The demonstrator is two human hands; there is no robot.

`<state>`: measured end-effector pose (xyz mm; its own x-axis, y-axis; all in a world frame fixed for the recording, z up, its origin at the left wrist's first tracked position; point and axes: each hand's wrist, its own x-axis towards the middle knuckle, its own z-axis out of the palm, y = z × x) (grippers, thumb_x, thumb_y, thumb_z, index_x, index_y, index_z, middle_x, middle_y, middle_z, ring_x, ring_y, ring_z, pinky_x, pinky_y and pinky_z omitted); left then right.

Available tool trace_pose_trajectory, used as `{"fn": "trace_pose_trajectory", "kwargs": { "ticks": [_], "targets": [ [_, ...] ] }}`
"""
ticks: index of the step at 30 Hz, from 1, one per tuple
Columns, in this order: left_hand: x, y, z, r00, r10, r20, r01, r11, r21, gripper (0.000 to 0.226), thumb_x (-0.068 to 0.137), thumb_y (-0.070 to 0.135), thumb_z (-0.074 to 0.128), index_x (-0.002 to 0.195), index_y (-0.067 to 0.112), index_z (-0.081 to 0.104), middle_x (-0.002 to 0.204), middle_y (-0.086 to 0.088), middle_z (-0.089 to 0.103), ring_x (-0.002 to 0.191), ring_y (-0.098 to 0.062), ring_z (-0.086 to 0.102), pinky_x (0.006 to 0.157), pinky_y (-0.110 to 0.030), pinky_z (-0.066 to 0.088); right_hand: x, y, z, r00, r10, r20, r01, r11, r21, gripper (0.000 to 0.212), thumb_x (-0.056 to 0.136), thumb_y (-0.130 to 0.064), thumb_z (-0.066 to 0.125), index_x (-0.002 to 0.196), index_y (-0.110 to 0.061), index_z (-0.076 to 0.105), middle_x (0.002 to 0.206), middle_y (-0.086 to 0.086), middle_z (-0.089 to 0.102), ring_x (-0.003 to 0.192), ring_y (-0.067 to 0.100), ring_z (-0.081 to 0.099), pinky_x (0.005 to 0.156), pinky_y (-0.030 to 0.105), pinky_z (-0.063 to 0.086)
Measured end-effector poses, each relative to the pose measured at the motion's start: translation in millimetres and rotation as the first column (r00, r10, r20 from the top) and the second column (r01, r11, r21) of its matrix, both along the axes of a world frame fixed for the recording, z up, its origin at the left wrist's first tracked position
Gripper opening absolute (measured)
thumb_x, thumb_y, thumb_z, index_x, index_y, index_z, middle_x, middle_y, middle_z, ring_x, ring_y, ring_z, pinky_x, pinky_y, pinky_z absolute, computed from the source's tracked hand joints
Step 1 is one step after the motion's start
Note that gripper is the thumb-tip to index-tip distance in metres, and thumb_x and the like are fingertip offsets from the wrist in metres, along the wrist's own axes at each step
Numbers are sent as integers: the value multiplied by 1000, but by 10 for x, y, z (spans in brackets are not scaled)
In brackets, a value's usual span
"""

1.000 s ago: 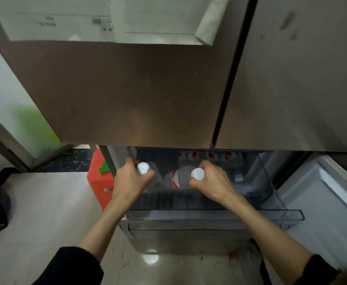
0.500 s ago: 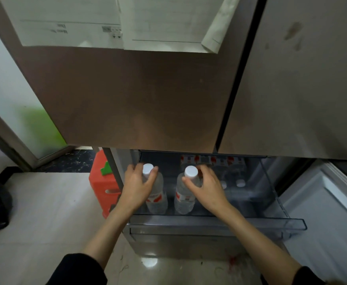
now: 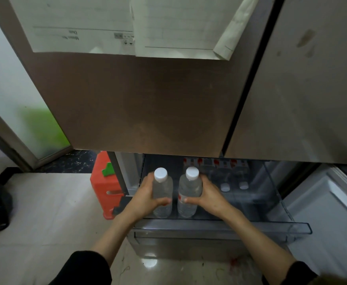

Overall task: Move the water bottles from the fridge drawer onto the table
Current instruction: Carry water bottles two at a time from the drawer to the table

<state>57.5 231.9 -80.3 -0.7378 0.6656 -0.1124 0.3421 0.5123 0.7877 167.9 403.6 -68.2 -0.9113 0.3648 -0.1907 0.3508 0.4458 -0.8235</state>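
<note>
Closed fridge doors (image 3: 147, 103) overhang the open drawer (image 3: 271, 227); its front half lies unobstructed from above.

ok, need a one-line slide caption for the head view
Left hand and right hand each grip an upright water bottle over the open fridge drawer.

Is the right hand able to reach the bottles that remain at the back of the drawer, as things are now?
Probably not yet: the right hand already grips a bottle, so it has no free fingers. The way itself looks open, since the drawer is pulled out and nothing covers the remaining bottles.
</note>
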Motion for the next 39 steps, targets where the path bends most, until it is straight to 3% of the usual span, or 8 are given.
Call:
{"fn": "trace_pose_trajectory", "kwargs": {
  "ticks": [7, 12, 18, 22, 29, 33, 36, 39],
  "targets": [
    [17, -72, 40, 994, 65, -90, -60, 997, 57, 77, 66, 25, 82, 127, 13, 37, 125, -3, 47, 112, -13, 43, 90, -20, 32, 47, -52, -27, 997, -76, -7, 77, 992, 101, 71, 63, -35, 83, 120, -20, 44, 116, -2, 57, 107, 13, 55, 90, 33, 50],
    [99, -123, 159, 980, 55, -189, -40, 996, 85, 78, 64, 23, 83, 128, 13, 40, 128, -4, 50, 119, -19, 48, 92, -19, 34, 161, -184, 86, 992, -61, -107, 80, 979, 185, 65, 65, -27, 83, 118, -20, 45, 112, -5, 54, 101, 9, 50, 80, 21, 40],
    [261, -344, 698, 949, 22, -314, 27, 988, 151, 77, 60, 28, 85, 124, 21, 43, 121, 3, 54, 110, -14, 52, 94, -29, 44, 440, -261, 478, 962, -37, -272, 97, 972, 212, 68, 62, -31, 84, 117, -29, 45, 114, -12, 50, 103, 5, 48, 85, 20, 40],
    [560, -530, 1157, 929, 169, -329, -65, 950, 305, 80, 58, 27, 86, 125, 23, 43, 116, 8, 55, 103, -8, 53, 82, -14, 41, 642, -368, 928, 893, -30, -449, 99, 986, 132, 68, 61, -29, 85, 114, -35, 43, 113, -15, 51, 105, 3, 49, 84, 14, 38],
    [1296, -1021, 1628, 837, 546, 34, -401, 570, 717, 67, 65, 41, 67, 122, 22, 37, 112, 7, 57, 102, -8, 60, 89, -35, 53, 979, -772, 1405, 795, -52, -604, -85, 977, -196, 64, 63, -47, 66, 121, -26, 49, 112, -10, 61, 100, 2, 61, 80, 18, 53],
    [1623, -1492, 1557, 693, 717, 70, -567, 484, 667, 75, 74, 64, 58, 129, 17, 39, 127, -7, 55, 113, -22, 57, 96, -45, 48, 1067, -1177, 1293, 811, 54, -583, -220, 951, -217, 51, 70, -38, 67, 116, -26, 50, 103, -15, 61, 87, -8, 62, 71, 10, 51],
    [1866, -1953, 1460, 605, 794, 53, -641, 446, 625, 55, 80, 57, 54, 122, 24, 44, 119, -5, 57, 106, -21, 60, 94, -46, 48, 1068, -1555, 1161, 820, 164, -548, -339, 911, -234, 36, 78, -28, 68, 111, -28, 52, 99, -13, 63, 85, -1, 64, 68, 13, 53],
    [2100, -2463, 1375, 503, 861, 74, -707, 360, 609, 42, 85, 47, 54, 119, 25, 45, 112, -1, 60, 103, -20, 61, 92, -43, 50, 1041, -2052, 1135, 805, 277, -524, -458, 853, -252, 43, 74, -35, 66, 114, -24, 54, 99, -9, 65, 86, 7, 66, 70, 20, 55]
  ]
}}
